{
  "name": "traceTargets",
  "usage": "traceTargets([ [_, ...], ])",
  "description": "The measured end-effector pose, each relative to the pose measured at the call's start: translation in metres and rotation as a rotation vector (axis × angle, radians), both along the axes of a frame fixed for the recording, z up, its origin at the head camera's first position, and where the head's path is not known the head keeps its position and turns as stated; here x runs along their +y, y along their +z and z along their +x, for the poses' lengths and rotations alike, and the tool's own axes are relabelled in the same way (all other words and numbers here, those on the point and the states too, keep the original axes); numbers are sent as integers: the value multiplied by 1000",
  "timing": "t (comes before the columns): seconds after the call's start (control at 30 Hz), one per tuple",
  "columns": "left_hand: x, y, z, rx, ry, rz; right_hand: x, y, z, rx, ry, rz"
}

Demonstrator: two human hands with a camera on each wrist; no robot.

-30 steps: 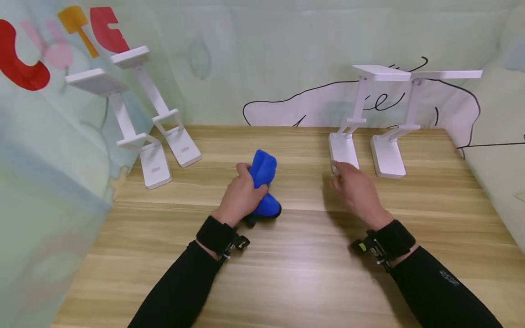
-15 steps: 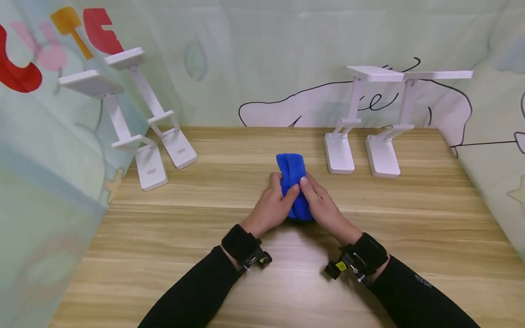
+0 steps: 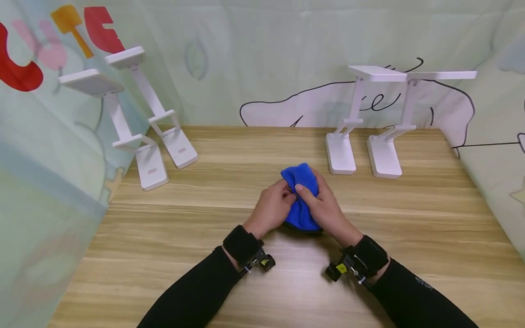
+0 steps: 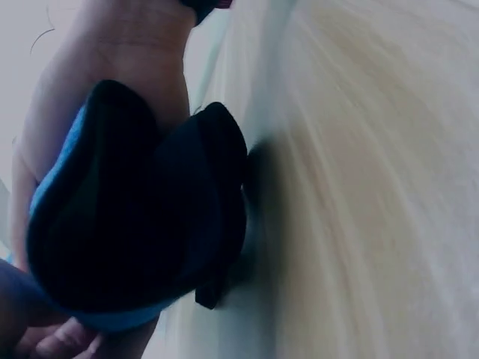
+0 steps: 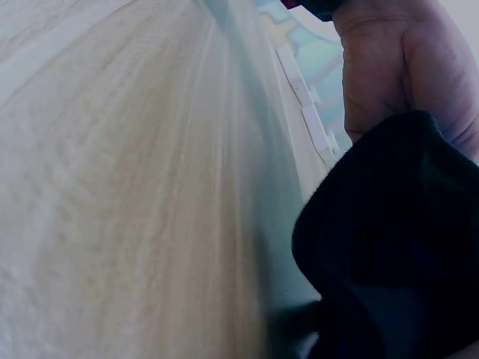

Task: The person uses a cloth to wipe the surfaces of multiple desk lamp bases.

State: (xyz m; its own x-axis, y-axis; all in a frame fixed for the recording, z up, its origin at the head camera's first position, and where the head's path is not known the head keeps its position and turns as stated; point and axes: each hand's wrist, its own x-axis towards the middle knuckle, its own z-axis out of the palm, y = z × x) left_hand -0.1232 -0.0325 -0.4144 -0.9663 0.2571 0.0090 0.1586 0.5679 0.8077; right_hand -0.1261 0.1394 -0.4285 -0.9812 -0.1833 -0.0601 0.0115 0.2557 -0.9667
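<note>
A soft blue fabric piece (image 3: 302,213) with a black edge is held in front of me, between both hands. My left hand (image 3: 270,205), fingers curled, pinches its left side near the top. The right hand (image 3: 326,205) grips its right side, thumb pressed on top and fingers behind. From the left wrist, the fabric piece (image 4: 165,217) shows a dark, pouch-like open end facing the camera, close over the table. In the right wrist view the black edge (image 5: 359,168) hangs below my right palm (image 5: 404,67).
Two white desk lamps, a front one (image 3: 151,168) and a back one (image 3: 179,148), stand at the left. Two more, a nearer one (image 3: 341,155) and an outer one (image 3: 384,157), stand at the right back. A printed cloth backdrop (image 3: 213,59) borders the wooden table (image 3: 184,273).
The blue fabric piece went from my left hand alone, further left, to between both hands. My right hand came in from beside the lamp. Lately the piece has tilted and spread.
</note>
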Motion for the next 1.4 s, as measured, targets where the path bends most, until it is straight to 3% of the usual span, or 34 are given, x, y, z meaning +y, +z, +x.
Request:
traceTargets([
  [0.13, -7, 1, -4, -58, 4, -23, 3, 0, 1, 24, -73, 82],
  [0.27, -25, 5, -14, -33, 3, -124, 14, 0, -2, 123, -96, 287],
  [0.53, -83, 6, -49, 14, 195, -277, 41, 11, -10, 332, -18, 726],
  [0.7, -120, 10, -68, 75, 304, -396, 53, 19, -11, 473, 51, 901],
  [0.83, -142, 16, -83, 145, 345, -499, 58, 18, -7, 530, 74, 953],
  [0.97, -158, 20, -96, 179, 363, -571, 60, 15, -2, 512, 119, 978],
  [1.23, -178, 13, -106, 73, 378, -631, 61, 11, 4, 460, 248, 1053],
  [1.4, -189, 7, -107, 46, 414, -676, 58, 6, 2, 480, 253, 1065],
])
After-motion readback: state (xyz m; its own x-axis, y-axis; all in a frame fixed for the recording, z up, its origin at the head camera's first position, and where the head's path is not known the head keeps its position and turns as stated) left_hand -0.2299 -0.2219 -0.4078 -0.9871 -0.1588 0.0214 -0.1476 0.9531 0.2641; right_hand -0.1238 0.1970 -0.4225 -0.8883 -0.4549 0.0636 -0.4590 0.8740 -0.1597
